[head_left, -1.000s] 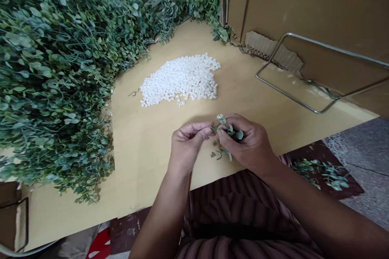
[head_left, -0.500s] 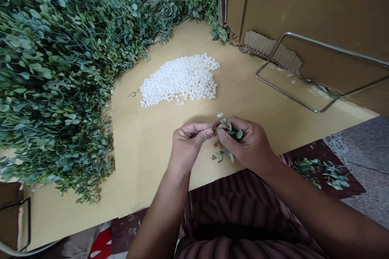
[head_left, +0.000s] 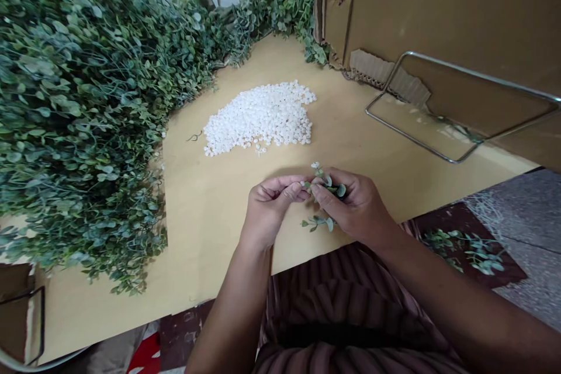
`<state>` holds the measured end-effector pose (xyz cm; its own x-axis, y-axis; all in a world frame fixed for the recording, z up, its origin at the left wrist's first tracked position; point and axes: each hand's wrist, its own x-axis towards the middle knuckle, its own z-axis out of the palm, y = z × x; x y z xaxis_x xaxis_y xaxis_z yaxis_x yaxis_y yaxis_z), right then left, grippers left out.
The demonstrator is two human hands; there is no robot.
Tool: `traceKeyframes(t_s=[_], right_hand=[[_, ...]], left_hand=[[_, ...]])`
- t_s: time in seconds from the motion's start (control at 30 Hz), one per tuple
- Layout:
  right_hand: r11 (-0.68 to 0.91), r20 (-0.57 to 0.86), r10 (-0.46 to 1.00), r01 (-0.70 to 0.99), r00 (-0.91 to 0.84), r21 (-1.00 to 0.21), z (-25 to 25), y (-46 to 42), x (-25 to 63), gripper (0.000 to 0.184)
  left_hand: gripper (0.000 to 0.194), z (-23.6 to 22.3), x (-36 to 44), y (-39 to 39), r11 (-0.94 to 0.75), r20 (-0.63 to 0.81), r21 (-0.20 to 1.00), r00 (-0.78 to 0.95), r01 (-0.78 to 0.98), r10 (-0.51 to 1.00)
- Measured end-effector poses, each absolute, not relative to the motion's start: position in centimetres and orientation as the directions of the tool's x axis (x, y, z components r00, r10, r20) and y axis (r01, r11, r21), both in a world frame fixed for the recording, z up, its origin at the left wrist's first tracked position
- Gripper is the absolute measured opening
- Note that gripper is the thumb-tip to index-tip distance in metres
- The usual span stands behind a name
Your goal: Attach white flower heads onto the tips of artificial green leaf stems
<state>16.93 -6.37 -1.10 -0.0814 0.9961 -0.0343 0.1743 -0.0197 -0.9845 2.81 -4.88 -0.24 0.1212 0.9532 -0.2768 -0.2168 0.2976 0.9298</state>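
My right hand (head_left: 353, 201) is closed around a sprig of artificial greenery (head_left: 340, 190), whose small rounded leaves stick out above and below the fingers. One stem tip with a white end (head_left: 315, 165) points upward. My left hand (head_left: 274, 201) pinches thumb against forefinger at another tip of the sprig, where a small white piece (head_left: 302, 184) just shows; the fingers mostly cover it. Both hands meet over the paper-covered table (head_left: 210, 228). Beyond them lies a heap of small white plastic pieces (head_left: 263, 114), with a few loose ones at its near edge.
A large mass of green foliage (head_left: 87, 123) fills the left side and runs along the back. At right stand a cardboard box (head_left: 442, 11) and a bent metal wire frame (head_left: 412, 139). Some sprigs (head_left: 464, 250) lie lower right, beyond the table edge.
The fingers have shifted slightly at the sprig's tip, and a white spot now shows by my left thumb. The lower leaves moved a little left. The view has tilted slightly.
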Motion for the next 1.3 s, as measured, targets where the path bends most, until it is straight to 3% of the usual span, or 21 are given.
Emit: traceKeyframes(t_s=[0.43,1.0,1.3], right_hand=[[0.046,0.024,0.990,0.166,-0.136,-0.985,-1.19,-6.26,17.14,0.026],[0.076,0.053,0.994,0.248,-0.099,-0.966,-1.23,-6.12,16.85,0.023],[0.028,0.017,0.997,0.159,-0.073,-0.987,-1.42,-6.04,16.70,0.023]], left_hand=[[0.018,-0.39,2.51,-4.57,0.315,-0.286,0.934,0.174,-0.171,0.942],[0.021,-0.20,2.72,-4.72,0.314,-0.301,0.942,0.112,-0.122,0.947],[0.027,-0.38,2.78,-4.86,0.253,-0.244,0.964,0.109,-0.086,0.964]])
